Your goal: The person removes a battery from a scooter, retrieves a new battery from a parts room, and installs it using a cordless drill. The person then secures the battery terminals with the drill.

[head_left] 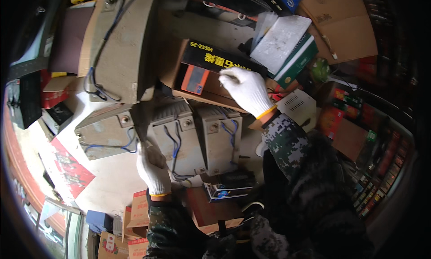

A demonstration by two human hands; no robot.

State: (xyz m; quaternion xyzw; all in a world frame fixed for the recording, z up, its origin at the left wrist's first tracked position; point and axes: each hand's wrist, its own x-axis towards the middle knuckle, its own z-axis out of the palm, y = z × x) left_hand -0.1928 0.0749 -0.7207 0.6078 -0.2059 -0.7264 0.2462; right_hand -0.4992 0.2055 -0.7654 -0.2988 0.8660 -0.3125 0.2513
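My right hand [242, 88], in a white glove, is closed on the near edge of a black box [197, 55] with yellow print. An orange-and-black package [194, 78] lies below that, inside an open cardboard box [173, 70]. My gloved left hand [151, 167] is lower down, against the right end of a tilted grey metal case [105, 135] with blue wires; its fingers are partly bent, and whether they grip is unclear. Two similar cases [177, 142] [222, 149] stand to its right.
A large grey case [116, 48] lies upper left. A white board [283, 39] rests on a green box [294, 66]. A vented beige unit [301, 108] is beside my right arm. Stacked red packages [350, 138] fill the right side; cartons [137, 209] and a black box [229, 185] lie low in view.
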